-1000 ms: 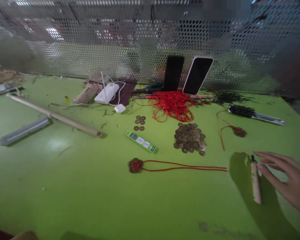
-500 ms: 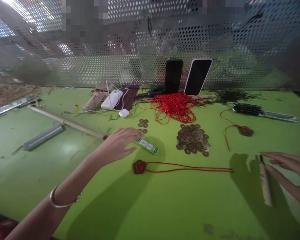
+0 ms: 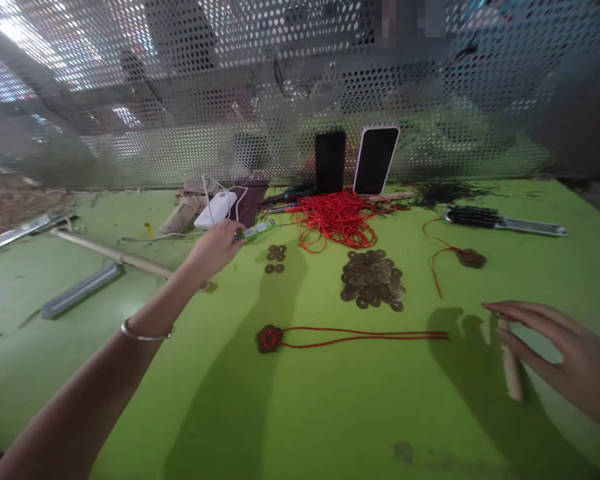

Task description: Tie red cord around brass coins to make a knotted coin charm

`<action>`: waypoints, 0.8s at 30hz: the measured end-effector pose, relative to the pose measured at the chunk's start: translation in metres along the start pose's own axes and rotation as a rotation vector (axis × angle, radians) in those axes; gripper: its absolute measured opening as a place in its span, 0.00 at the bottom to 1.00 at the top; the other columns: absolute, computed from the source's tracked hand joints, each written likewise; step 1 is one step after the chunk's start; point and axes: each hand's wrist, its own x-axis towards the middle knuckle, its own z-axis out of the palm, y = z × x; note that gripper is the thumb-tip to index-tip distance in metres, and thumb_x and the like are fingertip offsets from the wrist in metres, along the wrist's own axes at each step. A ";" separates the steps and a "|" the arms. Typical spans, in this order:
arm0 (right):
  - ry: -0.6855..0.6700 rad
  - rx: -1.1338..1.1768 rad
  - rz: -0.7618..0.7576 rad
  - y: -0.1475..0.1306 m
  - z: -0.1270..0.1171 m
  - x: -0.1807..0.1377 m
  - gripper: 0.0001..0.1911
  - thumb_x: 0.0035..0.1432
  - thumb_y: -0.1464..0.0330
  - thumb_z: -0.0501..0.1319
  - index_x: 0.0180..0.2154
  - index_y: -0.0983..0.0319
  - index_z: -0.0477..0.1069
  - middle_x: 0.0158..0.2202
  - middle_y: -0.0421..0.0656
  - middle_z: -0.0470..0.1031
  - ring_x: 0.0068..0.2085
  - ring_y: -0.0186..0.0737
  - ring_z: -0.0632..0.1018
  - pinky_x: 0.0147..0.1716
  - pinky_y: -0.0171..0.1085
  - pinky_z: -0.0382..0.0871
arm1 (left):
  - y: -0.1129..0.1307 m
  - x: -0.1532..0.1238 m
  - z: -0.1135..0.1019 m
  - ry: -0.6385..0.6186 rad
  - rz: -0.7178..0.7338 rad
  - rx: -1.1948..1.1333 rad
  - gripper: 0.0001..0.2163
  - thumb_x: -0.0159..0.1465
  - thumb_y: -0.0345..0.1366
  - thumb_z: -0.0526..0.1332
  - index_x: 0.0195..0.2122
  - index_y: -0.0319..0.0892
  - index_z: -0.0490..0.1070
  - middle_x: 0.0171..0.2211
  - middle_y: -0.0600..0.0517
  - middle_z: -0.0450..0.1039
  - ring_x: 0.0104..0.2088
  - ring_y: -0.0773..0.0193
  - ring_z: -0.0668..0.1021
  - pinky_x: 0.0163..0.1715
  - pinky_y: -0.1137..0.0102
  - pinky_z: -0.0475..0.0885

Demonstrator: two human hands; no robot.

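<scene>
My left hand [image 3: 214,250], with a bangle at the wrist, pinches one end of a small green-and-white packet [image 3: 257,231] at the back left, near a white charger-like block [image 3: 216,209]. To the right, my right hand [image 3: 563,347] hovers with fingers stretched out over a wooden-handled tool [image 3: 511,370]; its thumb overlaps the tool's upper end, and whether they touch I cannot tell. Between the hands lies a flower-shaped cluster of coins [image 3: 269,339] tied with red cord [image 3: 365,333]. Behind it are a heap of holed coins [image 3: 371,277] and a few separate coins [image 3: 276,253].
Two phones [image 3: 330,162] lean against a perforated metal screen [image 3: 290,100], behind a red cord tangle [image 3: 335,220]. A round brush [image 3: 475,217] and another corded coin cluster [image 3: 471,258] lie right. A wooden stick [image 3: 113,252] and a grey bar [image 3: 80,291] lie left.
My left hand has moved back and left, carrying the green-and-white packet away from beside the coins. My right hand has stayed over the wooden-handled tool. The view has shifted slightly.
</scene>
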 end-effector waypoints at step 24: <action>-0.037 -0.040 -0.496 -0.076 0.023 0.006 0.12 0.65 0.67 0.51 0.41 0.60 0.73 0.37 0.45 0.74 0.39 0.41 0.74 0.40 0.42 0.66 | 0.103 -0.099 0.000 -0.298 0.412 -0.136 0.12 0.65 0.37 0.53 0.48 0.44 0.70 0.45 0.49 0.74 0.44 0.57 0.75 0.46 0.59 0.70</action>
